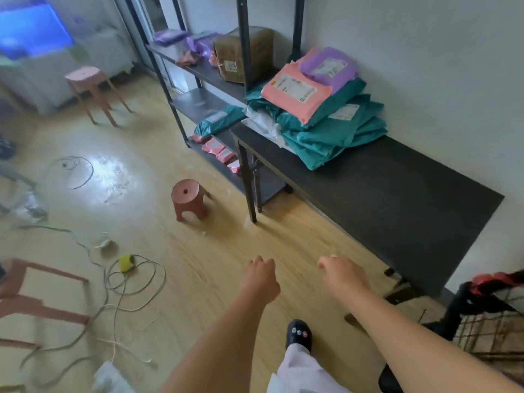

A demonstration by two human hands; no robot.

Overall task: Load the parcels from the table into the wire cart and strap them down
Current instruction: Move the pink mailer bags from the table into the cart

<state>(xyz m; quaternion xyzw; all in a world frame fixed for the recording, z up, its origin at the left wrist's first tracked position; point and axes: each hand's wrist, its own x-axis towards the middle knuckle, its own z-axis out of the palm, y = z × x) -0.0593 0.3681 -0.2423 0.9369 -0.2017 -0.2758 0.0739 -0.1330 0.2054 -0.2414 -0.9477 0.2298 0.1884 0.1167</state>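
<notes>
A pile of soft parcels lies at the far end of the long black table (397,199): several teal bags (334,134), a pink bag (295,92) on top and a purple bag (329,66) behind it. The wire cart (487,316), with a black and red handle, stands at the bottom right, past the table's near end. My left hand (261,279) and my right hand (340,276) hang over the wooden floor in front of me, fingers loosely curled, holding nothing. Both are well short of the parcels.
A black shelf rack (198,72) beyond the table holds a brown box (243,55) and more bags. A small brown stool (188,199) stands near the table leg. A pink stool (90,89), loose cables (133,279) and a pink frame (34,293) lie to the left.
</notes>
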